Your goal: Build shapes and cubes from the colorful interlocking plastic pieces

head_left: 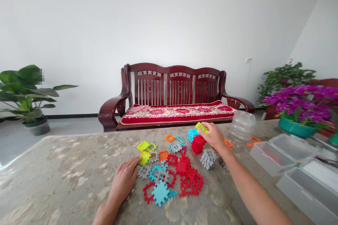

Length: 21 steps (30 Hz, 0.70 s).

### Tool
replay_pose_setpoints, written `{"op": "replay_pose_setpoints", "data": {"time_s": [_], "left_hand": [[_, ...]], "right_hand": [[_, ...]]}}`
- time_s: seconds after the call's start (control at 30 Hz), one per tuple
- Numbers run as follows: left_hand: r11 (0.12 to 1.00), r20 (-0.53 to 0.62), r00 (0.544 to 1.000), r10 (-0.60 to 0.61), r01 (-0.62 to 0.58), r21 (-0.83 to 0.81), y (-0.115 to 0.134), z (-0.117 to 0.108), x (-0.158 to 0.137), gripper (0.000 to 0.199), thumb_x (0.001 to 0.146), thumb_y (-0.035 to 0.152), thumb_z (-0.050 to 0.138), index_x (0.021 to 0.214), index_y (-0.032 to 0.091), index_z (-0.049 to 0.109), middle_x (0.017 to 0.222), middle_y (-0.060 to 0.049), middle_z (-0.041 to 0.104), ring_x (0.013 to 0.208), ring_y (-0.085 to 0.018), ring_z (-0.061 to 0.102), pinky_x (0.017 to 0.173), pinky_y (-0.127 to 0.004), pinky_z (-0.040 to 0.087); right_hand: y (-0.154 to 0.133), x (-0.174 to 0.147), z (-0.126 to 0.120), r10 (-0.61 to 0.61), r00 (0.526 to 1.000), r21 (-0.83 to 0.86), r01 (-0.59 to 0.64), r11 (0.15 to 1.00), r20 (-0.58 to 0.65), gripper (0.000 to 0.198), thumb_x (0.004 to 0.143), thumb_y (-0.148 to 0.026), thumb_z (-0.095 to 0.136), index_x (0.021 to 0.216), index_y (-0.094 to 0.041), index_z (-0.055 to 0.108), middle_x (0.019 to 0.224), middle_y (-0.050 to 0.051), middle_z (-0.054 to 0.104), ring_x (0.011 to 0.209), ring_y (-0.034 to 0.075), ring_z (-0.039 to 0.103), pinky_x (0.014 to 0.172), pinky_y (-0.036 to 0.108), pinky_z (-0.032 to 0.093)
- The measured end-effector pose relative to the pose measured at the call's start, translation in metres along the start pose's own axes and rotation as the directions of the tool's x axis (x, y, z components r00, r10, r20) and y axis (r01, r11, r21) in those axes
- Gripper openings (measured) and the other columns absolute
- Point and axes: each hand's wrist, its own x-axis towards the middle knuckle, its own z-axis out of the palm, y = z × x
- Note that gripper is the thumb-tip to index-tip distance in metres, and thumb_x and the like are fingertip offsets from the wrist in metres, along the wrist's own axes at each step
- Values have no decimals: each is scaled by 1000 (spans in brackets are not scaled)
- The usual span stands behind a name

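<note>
Dozens of flat, notched plastic interlocking tiles (173, 170) lie heaped mid-table: my right hand (214, 136) pinches a yellow-green tile (201, 127) above the red assembled cube (198, 144) at the far edge, while my left hand (124, 179) rests open, fingertips touching a yellow tile (144, 158).

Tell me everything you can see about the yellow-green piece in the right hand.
The yellow-green piece is a small flat square tile, apparently plastic, with notched edges and a cut-out middle. The right hand pinches it at the fingertips, lifted clear of the marble-patterned table and tilted. It hangs just above and beside a blue block cluster and a red one, apparently touching neither. Fingers cover its right end.
</note>
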Motion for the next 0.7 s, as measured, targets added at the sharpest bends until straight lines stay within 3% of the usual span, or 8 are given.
{"op": "replay_pose_setpoints", "data": {"time_s": [0.1,0.2,0.47,0.6,0.7], "left_hand": [[1000,-7,1000,0,0,-7,-1,1,0,44,88,20,40,123,28,67,131,-2,67,126,-21,58,110,-42,42],[1000,-4,1000,0,0,-2,-1,2,0,45,88,21,39,123,28,67,132,-2,66,127,-22,57,111,-44,42],[1000,38,999,-29,29,6,-1,0,1,47,88,22,37,125,28,66,135,-3,64,129,-23,56,110,-47,42],[1000,25,1000,-18,18,0,-2,1,1,46,88,21,39,124,29,66,133,-2,66,128,-22,56,111,-45,42],[1000,6,1000,-8,9,-10,-2,2,1,45,88,20,41,123,29,66,132,-2,66,127,-22,57,110,-44,42]], "right_hand": [[30,29,-10,197,980,-203,-186,961,32,48,82,-49,59,121,-21,67,115,12,69,104,28,65,84,34,48],[45,44,-8,304,949,-386,-251,888,81,48,82,-52,57,117,-22,68,114,14,70,106,32,65,82,36,48],[47,50,5,353,930,-479,-265,837,104,50,83,-52,58,114,-14,68,114,20,69,113,36,62,90,44,46],[49,48,2,353,928,-476,-257,841,122,50,84,-55,57,110,-14,70,111,20,70,111,37,63,88,44,47],[48,45,-5,322,944,-473,-253,844,69,50,88,-53,53,118,-16,67,117,18,68,114,35,61,92,44,45]]}}
